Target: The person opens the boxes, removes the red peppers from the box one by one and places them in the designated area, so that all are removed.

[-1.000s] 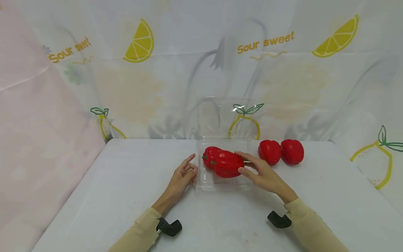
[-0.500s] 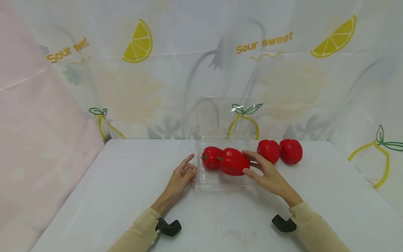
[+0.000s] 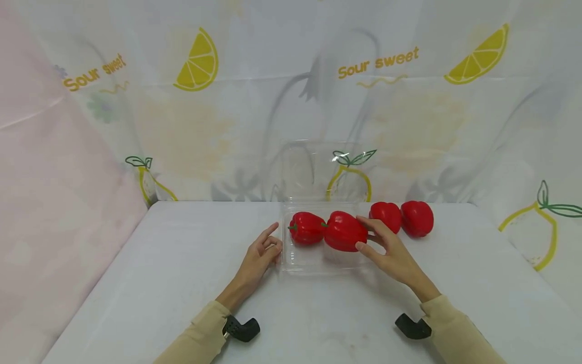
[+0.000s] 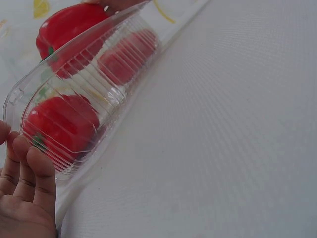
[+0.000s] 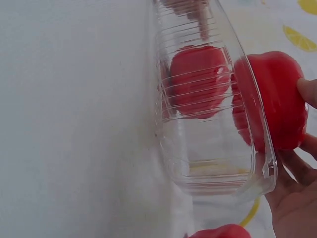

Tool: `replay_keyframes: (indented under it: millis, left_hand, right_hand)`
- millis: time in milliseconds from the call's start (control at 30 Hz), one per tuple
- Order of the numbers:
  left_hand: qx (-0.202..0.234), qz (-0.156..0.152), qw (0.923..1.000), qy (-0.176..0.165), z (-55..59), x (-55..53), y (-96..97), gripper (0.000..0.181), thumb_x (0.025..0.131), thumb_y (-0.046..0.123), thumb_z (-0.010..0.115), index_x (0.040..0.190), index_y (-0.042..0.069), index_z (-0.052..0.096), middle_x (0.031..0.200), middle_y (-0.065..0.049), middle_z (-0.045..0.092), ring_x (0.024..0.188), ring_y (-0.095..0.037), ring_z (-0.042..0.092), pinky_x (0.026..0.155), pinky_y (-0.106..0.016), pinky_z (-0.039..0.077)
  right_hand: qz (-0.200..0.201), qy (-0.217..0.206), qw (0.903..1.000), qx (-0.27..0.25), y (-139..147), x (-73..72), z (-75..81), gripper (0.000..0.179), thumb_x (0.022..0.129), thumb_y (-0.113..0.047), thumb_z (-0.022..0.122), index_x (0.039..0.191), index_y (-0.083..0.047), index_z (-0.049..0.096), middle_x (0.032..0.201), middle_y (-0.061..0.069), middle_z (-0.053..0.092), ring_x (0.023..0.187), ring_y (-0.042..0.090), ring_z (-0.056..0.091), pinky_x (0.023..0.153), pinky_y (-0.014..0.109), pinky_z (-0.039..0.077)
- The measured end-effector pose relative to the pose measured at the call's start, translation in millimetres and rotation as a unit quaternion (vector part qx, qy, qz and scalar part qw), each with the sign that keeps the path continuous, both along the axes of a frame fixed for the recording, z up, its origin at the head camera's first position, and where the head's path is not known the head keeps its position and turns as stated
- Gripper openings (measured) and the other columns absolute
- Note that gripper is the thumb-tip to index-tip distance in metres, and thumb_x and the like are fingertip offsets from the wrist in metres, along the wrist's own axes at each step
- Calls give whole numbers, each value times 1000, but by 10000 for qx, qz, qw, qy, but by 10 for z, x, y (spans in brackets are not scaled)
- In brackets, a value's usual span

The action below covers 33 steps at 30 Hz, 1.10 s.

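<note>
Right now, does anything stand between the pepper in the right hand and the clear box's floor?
Nothing visible does: the lid stands open behind, and the pepper already inside lies left of the held pepper.

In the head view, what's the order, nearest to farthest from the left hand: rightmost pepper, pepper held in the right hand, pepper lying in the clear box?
1. Boxed pepper: in the clear box, left side.
2. Held pepper: in the right hand, further right.
3. Rightmost pepper: on the table, back right.
</note>
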<state>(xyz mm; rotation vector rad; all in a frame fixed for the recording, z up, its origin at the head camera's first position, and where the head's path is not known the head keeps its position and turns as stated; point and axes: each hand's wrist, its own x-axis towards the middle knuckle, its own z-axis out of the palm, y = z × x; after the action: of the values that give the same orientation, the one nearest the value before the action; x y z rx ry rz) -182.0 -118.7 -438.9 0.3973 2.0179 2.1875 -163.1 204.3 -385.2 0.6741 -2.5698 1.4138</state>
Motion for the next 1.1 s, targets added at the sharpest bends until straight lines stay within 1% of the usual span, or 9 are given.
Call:
replay_keyframes:
  millis: [133, 333, 467, 567, 700, 833, 1000, 1100]
  left_hand:
    - [1, -37, 10000, 3, 10, 2, -8, 59, 96, 11, 52, 149, 11, 26, 95, -1, 51, 72, -6, 48, 62, -16, 43]
    - [-9, -52, 10000, 50, 31, 1, -18, 59, 96, 10, 52, 148, 10, 26, 96, -6, 50, 72, -7, 49, 63, -16, 44]
    - [-54, -59, 10000, 46, 39, 4, -19, 58, 96, 11, 52, 148, 10, 26, 96, -7, 50, 73, -7, 48, 64, -16, 44]
    - [-66, -64, 10000, -8, 45, 10, -12, 58, 96, 10, 51, 148, 10, 26, 97, -7, 50, 73, -7, 48, 64, -16, 44]
    - [-56, -79, 9999, -54, 42, 7, -5, 58, 96, 10, 51, 148, 10, 26, 98, -8, 49, 73, -8, 48, 64, -16, 43]
    - [-18, -74, 9999, -81, 40, 5, -4, 58, 96, 9, 51, 149, 10, 26, 98, -9, 49, 72, -8, 48, 63, -16, 43]
    - [19, -52, 9999, -119, 48, 17, -4, 59, 96, 9, 51, 149, 11, 26, 95, -3, 50, 72, -8, 48, 63, -16, 43]
    - [27, -46, 9999, -134, 48, 22, -3, 59, 96, 9, 51, 149, 11, 26, 94, -1, 51, 72, -8, 48, 63, -16, 44]
  right_hand:
    - [-164, -26, 9998, 72, 33, 31, -3, 65, 83, -18, 71, 141, -20, 41, 134, 5, 47, 121, 25, 47, 90, 18, 47]
    - [-304, 116, 9995, 9, 70, 74, -19, 65, 83, -14, 71, 141, -19, 42, 134, 5, 47, 117, 25, 52, 90, 23, 50]
    - [-397, 211, 9990, -50, 100, 90, -37, 64, 83, -13, 70, 140, -20, 43, 134, 3, 47, 112, 16, 53, 90, 20, 49]
    - [-468, 228, 9986, -65, 126, 103, -55, 64, 83, -13, 70, 140, -21, 43, 134, 2, 47, 111, 9, 52, 90, 21, 49]
    - [-600, 280, 9978, -16, 158, 117, -79, 64, 83, -13, 71, 140, -21, 43, 134, 2, 48, 110, 3, 50, 90, 23, 51]
    - [-735, 375, 9966, 13, 183, 134, -92, 64, 82, -12, 71, 140, -19, 43, 133, 4, 48, 111, 0, 47, 88, 19, 50]
    - [-821, 444, 9956, -111, 205, 169, -98, 64, 82, -8, 70, 140, -15, 43, 133, 8, 49, 110, -2, 46, 86, 12, 47]
    - [-864, 457, 9950, -215, 207, 194, -95, 65, 82, -6, 70, 140, -15, 43, 133, 7, 48, 110, -2, 47, 85, 11, 47]
